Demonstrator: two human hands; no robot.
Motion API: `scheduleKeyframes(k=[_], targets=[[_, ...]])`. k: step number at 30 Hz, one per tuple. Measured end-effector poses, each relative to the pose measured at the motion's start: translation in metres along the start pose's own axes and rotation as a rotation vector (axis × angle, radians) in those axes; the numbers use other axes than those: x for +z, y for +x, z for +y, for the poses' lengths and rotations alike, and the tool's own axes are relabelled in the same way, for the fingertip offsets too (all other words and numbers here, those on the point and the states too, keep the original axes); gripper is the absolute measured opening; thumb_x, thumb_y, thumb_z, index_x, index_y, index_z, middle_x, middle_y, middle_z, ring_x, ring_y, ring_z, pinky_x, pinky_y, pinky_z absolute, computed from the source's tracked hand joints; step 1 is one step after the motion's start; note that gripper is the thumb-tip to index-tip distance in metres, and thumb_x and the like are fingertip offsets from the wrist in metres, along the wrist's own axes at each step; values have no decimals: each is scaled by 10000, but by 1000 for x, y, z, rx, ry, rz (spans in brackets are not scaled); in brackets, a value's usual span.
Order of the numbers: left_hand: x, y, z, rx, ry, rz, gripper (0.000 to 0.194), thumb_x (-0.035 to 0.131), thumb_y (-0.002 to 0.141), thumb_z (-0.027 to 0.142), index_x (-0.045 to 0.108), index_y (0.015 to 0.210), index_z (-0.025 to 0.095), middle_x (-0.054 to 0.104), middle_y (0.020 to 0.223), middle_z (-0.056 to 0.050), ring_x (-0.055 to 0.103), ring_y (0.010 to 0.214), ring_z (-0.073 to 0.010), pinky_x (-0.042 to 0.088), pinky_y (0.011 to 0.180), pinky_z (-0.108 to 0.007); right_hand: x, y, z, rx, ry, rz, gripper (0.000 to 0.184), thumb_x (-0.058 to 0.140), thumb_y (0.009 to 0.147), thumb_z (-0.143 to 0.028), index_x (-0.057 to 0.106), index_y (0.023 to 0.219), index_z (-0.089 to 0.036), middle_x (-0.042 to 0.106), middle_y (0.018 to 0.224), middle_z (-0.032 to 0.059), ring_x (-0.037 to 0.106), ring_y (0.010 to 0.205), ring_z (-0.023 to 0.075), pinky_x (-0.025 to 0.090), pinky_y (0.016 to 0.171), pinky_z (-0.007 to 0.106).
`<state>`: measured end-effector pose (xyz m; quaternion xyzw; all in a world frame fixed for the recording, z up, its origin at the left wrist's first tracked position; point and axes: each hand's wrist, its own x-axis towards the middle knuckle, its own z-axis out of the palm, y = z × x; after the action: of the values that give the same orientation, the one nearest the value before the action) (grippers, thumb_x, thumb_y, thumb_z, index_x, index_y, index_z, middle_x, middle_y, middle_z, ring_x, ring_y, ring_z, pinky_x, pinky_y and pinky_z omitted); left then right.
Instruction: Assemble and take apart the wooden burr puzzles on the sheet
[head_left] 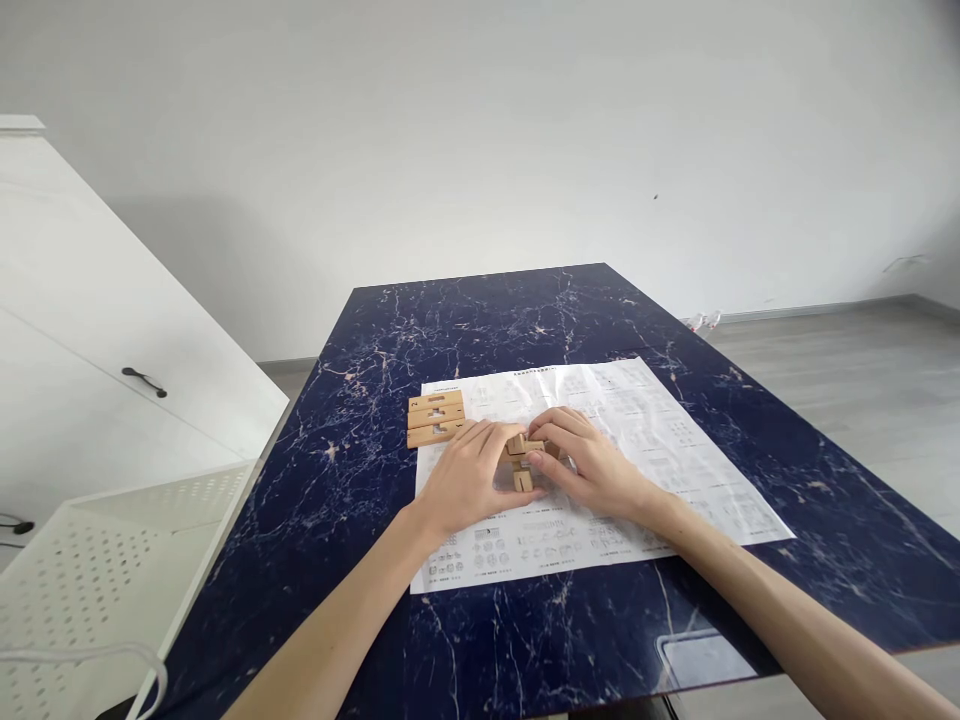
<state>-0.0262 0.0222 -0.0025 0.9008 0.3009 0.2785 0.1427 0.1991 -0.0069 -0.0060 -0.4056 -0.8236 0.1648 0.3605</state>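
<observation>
Several interlocked wooden puzzle pieces [523, 480] form a small cluster above the printed instruction sheet [637, 520]. My left hand [469, 475] grips the cluster from the left, its thumb along the near side and its fingers over the far side. From the right, my right hand [589, 460] pinches another part of the same cluster between thumb and fingers. My fingers hide much of how the pieces fit together. Beyond my left hand, notched wooden pieces [436, 416] with black numbers lie side by side, partly on the sheet's left edge.
The sheet lies on a dark blue marble-patterned table [465, 325]. To the left stand a white cabinet [97, 300] and a perforated white surface [82, 570] with a cable [82, 655]. A clear rectangular object [705, 658] sits at the near table edge. A wall rises behind.
</observation>
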Motion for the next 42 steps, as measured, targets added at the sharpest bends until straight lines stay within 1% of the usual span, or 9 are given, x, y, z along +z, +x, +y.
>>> scheduleKeyframes(k=[7, 13, 17, 23, 30, 32, 36, 39, 42], targets=[[0, 1, 4, -36, -20, 12, 577, 740, 901, 645, 560, 1256, 228, 741, 1160, -80, 711, 1050, -287, 542, 948, -480, 2, -1, -1, -13, -53, 49, 223, 523, 1090, -344, 559, 892, -246, 639, 903, 62, 570, 849, 252, 480, 838, 458], [-2, 0, 3, -66, -86, -37, 629, 764, 880, 649, 553, 1308, 238, 733, 1247, -96, 703, 1126, -306, 547, 973, -489, 2, -2, -2, -58, -125, 65, 151, 534, 1099, -353, 574, 1008, -240, 667, 915, 60, 575, 857, 250, 455, 840, 439], [-1, 0, 6, -43, -98, -6, 619, 786, 874, 618, 545, 1307, 246, 736, 1222, -84, 708, 1093, -295, 545, 954, -467, 0, -2, 1, -118, -193, 77, 207, 520, 1098, -334, 570, 923, -235, 647, 859, 50, 545, 816, 237, 429, 814, 414], [1, 0, 10, 26, -24, 64, 530, 774, 903, 567, 540, 1255, 248, 742, 1112, -50, 718, 991, -263, 519, 946, -446, 1, -3, 5, -184, -216, 110, 287, 495, 1104, -316, 511, 833, -223, 593, 758, 14, 480, 703, 189, 413, 810, 393], [3, 1, 9, 100, 80, 134, 527, 767, 921, 568, 514, 1251, 245, 752, 1112, -44, 729, 993, -259, 494, 942, -436, 3, -2, -1, -91, -165, 97, 348, 450, 1109, -303, 459, 769, -229, 570, 699, -2, 472, 639, 168, 399, 784, 383], [3, 1, 9, 122, 115, 153, 481, 742, 953, 533, 514, 1264, 245, 762, 1131, -48, 736, 1013, -263, 486, 953, -439, 5, -2, -4, -63, -136, 93, 389, 432, 1117, -309, 442, 737, -229, 549, 659, -15, 442, 597, 158, 394, 778, 389], [0, 3, 7, 165, 163, 170, 357, 642, 1038, 435, 511, 1306, 238, 769, 1173, -68, 741, 1080, -275, 485, 971, -451, 10, -2, -9, -5, 8, 147, 490, 272, 1154, -299, 374, 678, -235, 515, 603, -16, 426, 565, 161, 403, 754, 387], [0, 2, 3, 95, 99, 198, 436, 703, 975, 543, 532, 1236, 240, 765, 1058, -46, 743, 994, -272, 520, 926, -439, 9, -1, -11, -13, 26, 96, 462, 327, 1153, -365, 427, 722, -236, 566, 667, -5, 459, 623, 178, 413, 778, 387], [3, 1, 0, -24, 56, 230, 546, 807, 879, 575, 534, 1230, 258, 755, 1088, -39, 725, 1038, -283, 540, 942, -445, 7, 0, -11, 32, 35, 121, 471, 300, 1156, -393, 400, 720, -244, 532, 657, -5, 466, 641, 190, 415, 772, 383]])
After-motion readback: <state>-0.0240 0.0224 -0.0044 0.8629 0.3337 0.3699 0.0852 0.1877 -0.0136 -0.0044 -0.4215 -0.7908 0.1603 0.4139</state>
